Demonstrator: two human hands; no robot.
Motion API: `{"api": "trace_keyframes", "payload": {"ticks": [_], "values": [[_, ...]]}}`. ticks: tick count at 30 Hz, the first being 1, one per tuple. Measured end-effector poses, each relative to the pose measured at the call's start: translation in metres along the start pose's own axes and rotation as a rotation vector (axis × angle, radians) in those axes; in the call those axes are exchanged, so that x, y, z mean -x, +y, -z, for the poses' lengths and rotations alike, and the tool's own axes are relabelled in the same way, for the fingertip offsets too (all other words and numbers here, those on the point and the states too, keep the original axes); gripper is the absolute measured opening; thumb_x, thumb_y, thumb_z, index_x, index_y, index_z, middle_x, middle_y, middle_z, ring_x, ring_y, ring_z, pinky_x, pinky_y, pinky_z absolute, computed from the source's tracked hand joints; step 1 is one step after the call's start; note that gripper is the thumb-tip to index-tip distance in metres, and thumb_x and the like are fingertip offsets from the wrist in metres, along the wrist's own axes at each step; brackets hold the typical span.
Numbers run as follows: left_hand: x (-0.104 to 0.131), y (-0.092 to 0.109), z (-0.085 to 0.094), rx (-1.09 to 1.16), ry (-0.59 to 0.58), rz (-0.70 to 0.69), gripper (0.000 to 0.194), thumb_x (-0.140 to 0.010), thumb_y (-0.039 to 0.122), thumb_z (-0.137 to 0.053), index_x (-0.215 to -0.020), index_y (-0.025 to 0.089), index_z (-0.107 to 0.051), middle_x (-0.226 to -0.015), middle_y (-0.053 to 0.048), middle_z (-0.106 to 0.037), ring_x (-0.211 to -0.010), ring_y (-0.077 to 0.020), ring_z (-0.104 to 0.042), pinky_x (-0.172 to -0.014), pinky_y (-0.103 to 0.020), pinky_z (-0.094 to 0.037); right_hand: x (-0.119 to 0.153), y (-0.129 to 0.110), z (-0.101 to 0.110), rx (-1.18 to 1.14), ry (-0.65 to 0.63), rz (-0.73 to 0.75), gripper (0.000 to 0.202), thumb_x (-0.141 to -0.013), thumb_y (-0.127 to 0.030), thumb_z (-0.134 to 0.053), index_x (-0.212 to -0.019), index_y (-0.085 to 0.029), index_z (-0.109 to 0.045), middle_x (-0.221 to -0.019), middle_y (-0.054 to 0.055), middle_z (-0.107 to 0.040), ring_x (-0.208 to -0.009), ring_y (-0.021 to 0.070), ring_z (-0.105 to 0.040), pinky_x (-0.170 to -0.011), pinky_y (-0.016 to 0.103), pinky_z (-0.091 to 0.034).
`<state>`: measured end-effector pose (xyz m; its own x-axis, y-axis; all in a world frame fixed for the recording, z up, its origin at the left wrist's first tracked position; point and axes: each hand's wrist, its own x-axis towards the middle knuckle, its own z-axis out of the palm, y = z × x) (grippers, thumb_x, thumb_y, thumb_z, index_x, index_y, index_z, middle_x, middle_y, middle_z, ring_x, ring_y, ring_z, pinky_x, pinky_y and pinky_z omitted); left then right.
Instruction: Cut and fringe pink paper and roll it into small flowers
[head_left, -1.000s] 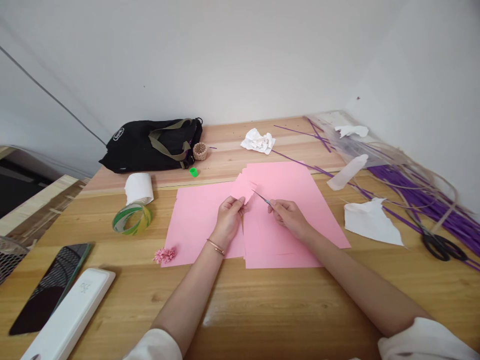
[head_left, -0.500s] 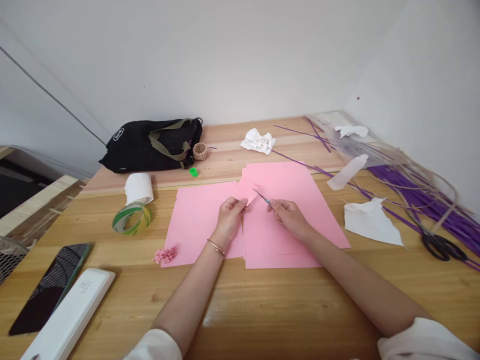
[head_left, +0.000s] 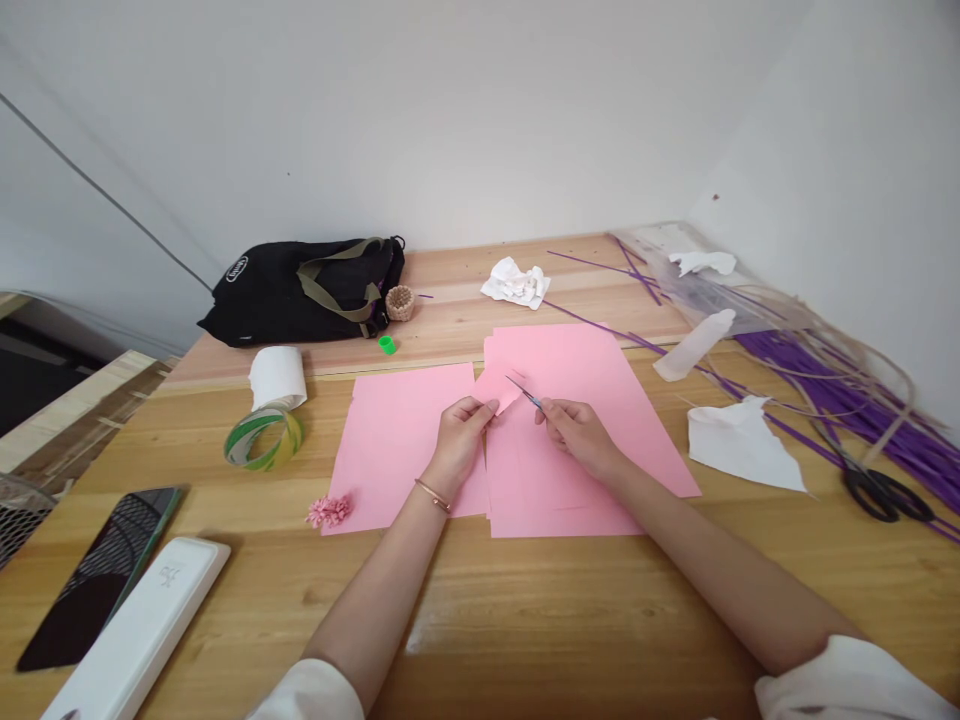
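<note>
The small pink paper (head_left: 499, 388) is held over the big pink sheets (head_left: 600, 460), pinched in the grip of the left hand (head_left: 459, 437). The thin pointed tool (head_left: 531, 399) is held in the closed grip of the right hand (head_left: 579, 434). If the tool slipped, the paper could be torn or a finger poked; if it dipped, the sheets underneath could be scratched.

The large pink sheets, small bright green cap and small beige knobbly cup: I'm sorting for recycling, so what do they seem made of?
Large pink sheets: matte paper or thin card; thin, with crisp edges.
Small bright green cap: probably smooth plastic, from its even, vivid colour.
Small beige knobbly cup: textured, perhaps cord or yarn; rows of bumps suggest it, fibre unclear.
</note>
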<state>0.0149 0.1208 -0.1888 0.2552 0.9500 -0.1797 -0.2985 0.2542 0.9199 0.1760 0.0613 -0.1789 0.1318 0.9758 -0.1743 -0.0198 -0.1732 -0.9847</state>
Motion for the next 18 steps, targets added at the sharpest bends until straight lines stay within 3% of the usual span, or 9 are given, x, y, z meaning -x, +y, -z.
{"api": "trace_keyframes", "payload": {"ticks": [18], "values": [[0.0001,-0.0016,0.0009,0.010,-0.018,-0.013,0.030,-0.059,0.033,-0.078,-0.055,0.015,-0.054,-0.053,0.003,-0.054,-0.055,-0.0089,-0.049,-0.059,-0.024,-0.037,0.0000,0.0011,0.0003,0.039,-0.007,0.023,0.052,-0.073,-0.069,-0.051,-0.066,-0.018,-0.052,-0.042,-0.009,-0.029,-0.038,0.0055,-0.020,-0.038,0.022,-0.015]]}}
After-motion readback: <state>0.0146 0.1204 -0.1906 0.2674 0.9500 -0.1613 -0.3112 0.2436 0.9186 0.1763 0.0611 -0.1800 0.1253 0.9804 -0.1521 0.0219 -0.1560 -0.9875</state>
